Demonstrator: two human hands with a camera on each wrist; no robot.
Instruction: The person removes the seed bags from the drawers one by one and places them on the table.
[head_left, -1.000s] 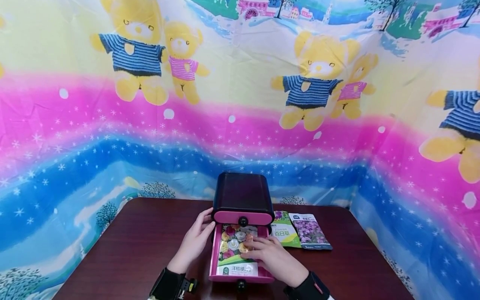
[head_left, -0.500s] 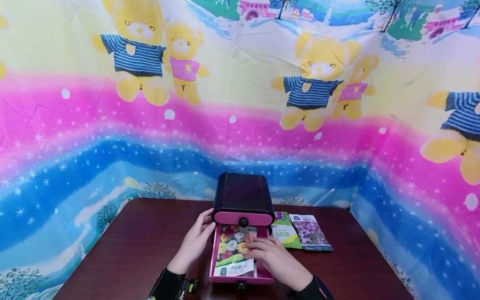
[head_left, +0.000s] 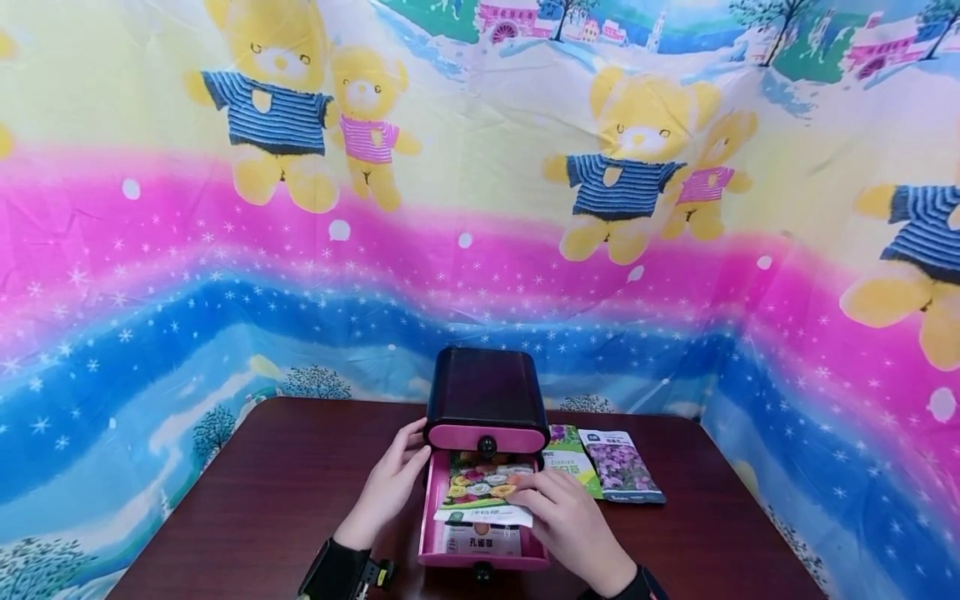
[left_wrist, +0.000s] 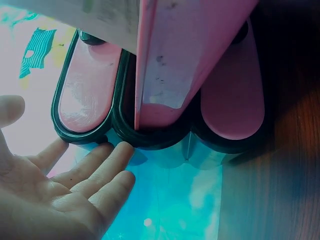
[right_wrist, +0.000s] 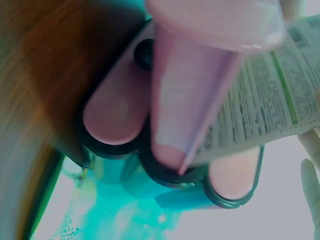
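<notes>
A small black cabinet [head_left: 486, 383] with pink drawer fronts stands on the table, its middle pink drawer [head_left: 483, 561] pulled out toward me. My right hand [head_left: 573, 525] pinches the right edge of a flower seed packet [head_left: 487, 493], tilted up over the drawer. Dense print covers the packet's back [right_wrist: 265, 100] in the right wrist view. Beneath it, a second seed packet [head_left: 482, 542] lies in the drawer, its upper part hidden. My left hand [head_left: 384, 487] rests at the cabinet's left side, and in the left wrist view its extended fingers [left_wrist: 112, 167] reach the black frame.
Right of the cabinet, a green-and-white seed packet [head_left: 573, 467] and a purple-flowered seed packet [head_left: 622, 467] lie on the dark wooden table [head_left: 300, 467]. A curtain [head_left: 480, 275] printed with bears hangs behind the table. The drawer's black knob [head_left: 483, 572] faces me.
My right hand has taken the top flower packet by its edge and lifted and tilted it, uncovering the packet below. The left hand has stayed in place.
</notes>
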